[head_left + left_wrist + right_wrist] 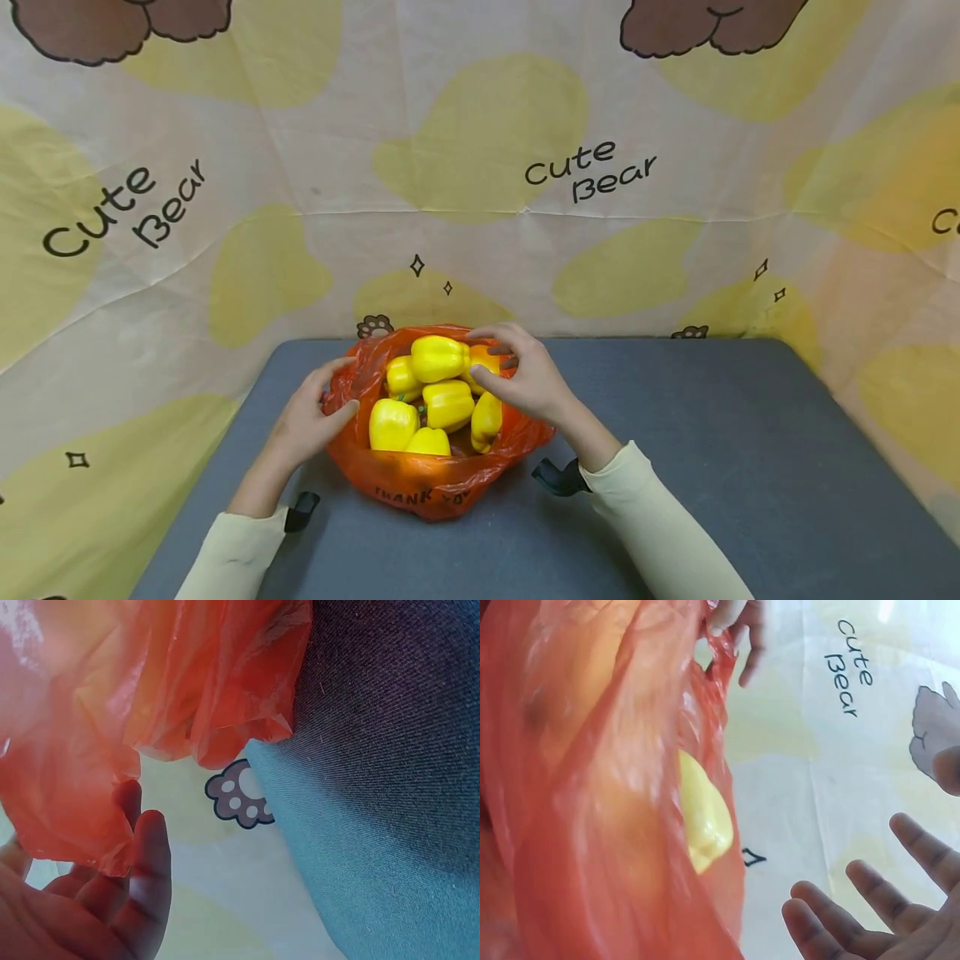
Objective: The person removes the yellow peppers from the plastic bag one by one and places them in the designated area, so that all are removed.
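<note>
Several yellow bell peppers (448,405) lie inside a red plastic bag (408,481) whose mouth is spread wide. Part of the bag's front carries the printed words "THANK YOU". At the bag's left rim my left hand (303,421) holds the film between thumb and fingers; the left wrist view shows a fold of the bag (71,817) among those fingers. My right hand (528,379) hovers over the bag's right side with its fingers spread and nothing in them. In the right wrist view, one pepper (705,814) shows past the bag's edge, apart from the right hand (885,915).
The bag stands on a dark grey table (697,467), near its back edge. Behind the table hangs a light cloth (480,250) with yellow patches, bear drawings and "Cute Bear" lettering. Dark straps (558,479) show at both wrists.
</note>
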Available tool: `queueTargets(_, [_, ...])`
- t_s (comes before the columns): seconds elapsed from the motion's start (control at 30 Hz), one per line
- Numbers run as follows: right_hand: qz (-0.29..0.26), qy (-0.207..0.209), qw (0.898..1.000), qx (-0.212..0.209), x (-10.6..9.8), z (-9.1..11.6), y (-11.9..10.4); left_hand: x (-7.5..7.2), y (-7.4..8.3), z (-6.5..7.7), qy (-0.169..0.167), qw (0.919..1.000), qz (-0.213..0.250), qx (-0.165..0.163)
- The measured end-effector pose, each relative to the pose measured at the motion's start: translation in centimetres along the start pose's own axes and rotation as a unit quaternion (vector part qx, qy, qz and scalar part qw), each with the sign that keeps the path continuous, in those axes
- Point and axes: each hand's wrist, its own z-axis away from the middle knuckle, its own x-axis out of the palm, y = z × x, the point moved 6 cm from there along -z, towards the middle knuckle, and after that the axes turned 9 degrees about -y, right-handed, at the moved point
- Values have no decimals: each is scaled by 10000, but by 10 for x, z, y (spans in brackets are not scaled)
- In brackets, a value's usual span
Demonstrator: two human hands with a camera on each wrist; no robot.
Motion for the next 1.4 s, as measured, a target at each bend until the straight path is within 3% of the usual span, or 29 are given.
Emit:
queueTargets(0.47, [577,-452,9970,239,30,-24,21,1,-1,-5,97,9999,-3,-65])
queueTargets(0.97, [1005,-638,9918,472,42,-37,40,9,-3,-10,0,9998,41,-188])
queueTargets(1.4, [1053,-770,9905,437,47,-46,52,8,-3,-12,244,9994,103,-233])
